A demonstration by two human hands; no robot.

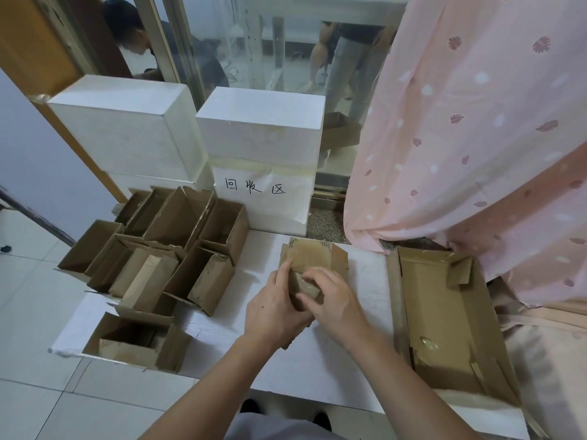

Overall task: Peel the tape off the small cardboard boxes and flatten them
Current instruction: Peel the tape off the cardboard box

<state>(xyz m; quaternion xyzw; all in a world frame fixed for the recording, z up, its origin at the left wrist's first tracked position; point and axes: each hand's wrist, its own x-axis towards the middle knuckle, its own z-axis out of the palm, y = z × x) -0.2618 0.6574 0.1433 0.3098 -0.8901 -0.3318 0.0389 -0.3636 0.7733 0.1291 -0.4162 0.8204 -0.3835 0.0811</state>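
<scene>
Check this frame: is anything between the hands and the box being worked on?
Nothing visible. Both the left hand and the right hand are already on the small cardboard box at the table's middle, fingers on its near end.

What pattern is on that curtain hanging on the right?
Pale pink curtain with white dots and dark pink leaf prints, seen in the head view.
</scene>
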